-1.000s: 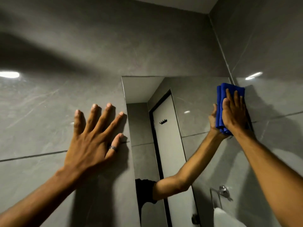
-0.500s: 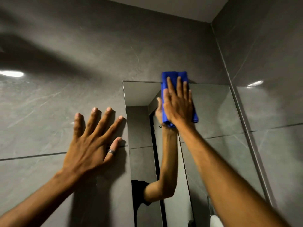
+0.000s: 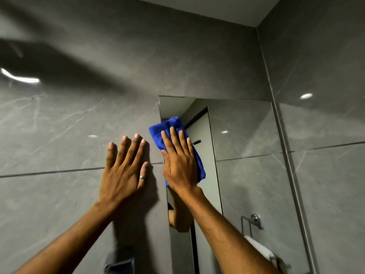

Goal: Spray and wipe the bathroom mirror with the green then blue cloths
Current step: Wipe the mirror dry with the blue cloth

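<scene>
A tall frameless mirror [image 3: 245,135] hangs on the grey tiled wall, near the right corner. My right hand [image 3: 178,163] lies flat on a folded blue cloth [image 3: 167,127] and presses it against the mirror's upper left edge. The cloth sticks out above my fingertips and to the right of my palm. My left hand [image 3: 124,171] rests flat with fingers spread on the wall tile just left of the mirror, a ring on one finger. No green cloth or spray bottle is in view.
The side wall [image 3: 325,155] meets the mirror wall at a metal corner strip on the right. The mirror reflects a towel ring [image 3: 254,219], a white towel [image 3: 258,248] and a door. A dark fitting [image 3: 120,265] sits low on the wall between my arms.
My right hand has swept the blue cloth from the mirror's right top corner across to its left edge and lower. My left hand has stayed on the wall.
</scene>
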A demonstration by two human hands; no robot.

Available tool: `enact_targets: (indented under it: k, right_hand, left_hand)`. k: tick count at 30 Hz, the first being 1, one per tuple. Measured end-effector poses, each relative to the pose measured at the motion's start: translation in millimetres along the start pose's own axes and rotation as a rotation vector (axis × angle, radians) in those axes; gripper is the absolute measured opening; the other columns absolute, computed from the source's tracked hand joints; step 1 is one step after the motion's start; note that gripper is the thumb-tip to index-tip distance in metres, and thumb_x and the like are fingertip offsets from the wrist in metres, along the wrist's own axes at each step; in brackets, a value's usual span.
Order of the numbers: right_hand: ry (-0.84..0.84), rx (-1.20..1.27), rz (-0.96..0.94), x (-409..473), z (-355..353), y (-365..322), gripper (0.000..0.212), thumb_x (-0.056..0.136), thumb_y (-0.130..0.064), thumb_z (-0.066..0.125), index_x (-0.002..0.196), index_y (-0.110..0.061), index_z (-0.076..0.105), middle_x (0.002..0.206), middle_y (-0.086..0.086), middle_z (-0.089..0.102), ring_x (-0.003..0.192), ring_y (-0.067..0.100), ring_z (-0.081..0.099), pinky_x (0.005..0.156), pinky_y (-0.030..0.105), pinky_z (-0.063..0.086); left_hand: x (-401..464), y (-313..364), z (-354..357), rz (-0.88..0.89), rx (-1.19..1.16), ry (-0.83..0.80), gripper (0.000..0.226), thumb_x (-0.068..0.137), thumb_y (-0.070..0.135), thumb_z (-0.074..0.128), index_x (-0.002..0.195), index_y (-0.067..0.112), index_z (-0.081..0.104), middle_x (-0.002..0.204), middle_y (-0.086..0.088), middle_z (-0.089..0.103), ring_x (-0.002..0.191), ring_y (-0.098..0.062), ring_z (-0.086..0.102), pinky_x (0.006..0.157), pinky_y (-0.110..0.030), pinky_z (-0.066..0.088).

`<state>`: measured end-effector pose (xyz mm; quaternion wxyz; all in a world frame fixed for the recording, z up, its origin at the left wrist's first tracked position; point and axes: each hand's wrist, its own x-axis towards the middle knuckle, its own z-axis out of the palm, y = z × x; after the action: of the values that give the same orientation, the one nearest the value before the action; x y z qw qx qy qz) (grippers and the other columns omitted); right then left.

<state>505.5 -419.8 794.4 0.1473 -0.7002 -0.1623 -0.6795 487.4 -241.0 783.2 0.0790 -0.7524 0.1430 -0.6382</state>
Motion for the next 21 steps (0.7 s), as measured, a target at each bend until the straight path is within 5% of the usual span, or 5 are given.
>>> enact_targets:
  k: [6, 9, 12, 17, 21]
  right_hand:
    - [-0.083, 0.829, 0.499, -46.2, -31.8, -71.0, 0.04, 0.105, -0.017, 0.043, 0.144, -0.023, 0.05, 0.157, 0.003, 0.043, 0.145, 0.006, 0.034, 0.121, 0.025, 0.026]
    - [-0.172, 1.508, 1.076, -48.8, -61.9, -103.0, 0.034, 0.104, -0.033, 0.044, 0.133, -0.02, 0.054, 0.143, 0.016, 0.056, 0.116, 0.023, 0.059, 0.106, 0.042, 0.047]
    - [-0.246, 1.931, 1.275, -79.4, -98.4, -133.2, 0.06, 0.099, -0.053, 0.036, 0.121, -0.006, 0.068, 0.111, 0.021, 0.071, 0.095, 0.034, 0.069, 0.089, 0.043, 0.056]
    - [-0.289, 1.974, 1.331, -158.5, -138.4, -188.7, 0.085, 0.084, -0.067, 0.046, 0.137, 0.0, 0.055, 0.123, 0.023, 0.061, 0.113, 0.04, 0.058, 0.103, 0.05, 0.045]
    - [-0.533, 1.733, 1.501, -241.9, -152.2, -230.0, 0.065, 0.082, -0.049, 0.06, 0.122, 0.001, 0.064, 0.111, 0.023, 0.068, 0.101, 0.038, 0.065, 0.096, 0.052, 0.052]
  left_hand:
    - [-43.1, 14.0, -24.5, -0.124, -0.717, -0.198, 0.069, 0.1, 0.039, 0.027, 0.164, 0.015, 0.017, 0.174, -0.002, 0.015, 0.163, -0.018, 0.003, 0.13, -0.026, -0.012]
    - [-67.4, 14.9, -58.3, -0.479, -1.329, -0.238, 0.072, 0.097, 0.037, 0.041, 0.163, 0.015, 0.024, 0.17, 0.0, 0.028, 0.157, -0.014, 0.027, 0.131, -0.034, 0.018]
    - [-100.4, 15.1, -101.6, -0.799, -1.574, -0.297, 0.075, 0.096, 0.043, 0.063, 0.161, 0.022, 0.032, 0.164, 0.003, 0.04, 0.145, -0.009, 0.043, 0.118, -0.03, 0.036]
    - [-194.2, 7.1, -164.7, -1.084, -2.01, -0.745, 0.054, 0.077, 0.036, 0.085, 0.123, 0.011, 0.073, 0.124, -0.011, 0.078, 0.111, -0.026, 0.077, 0.084, -0.034, 0.065]
    - [-313.5, 5.8, -200.1, -1.269, -1.98, -0.989, 0.03, 0.083, 0.01, 0.078, 0.113, 0.001, 0.078, 0.115, -0.018, 0.079, 0.098, -0.025, 0.079, 0.083, -0.034, 0.065]
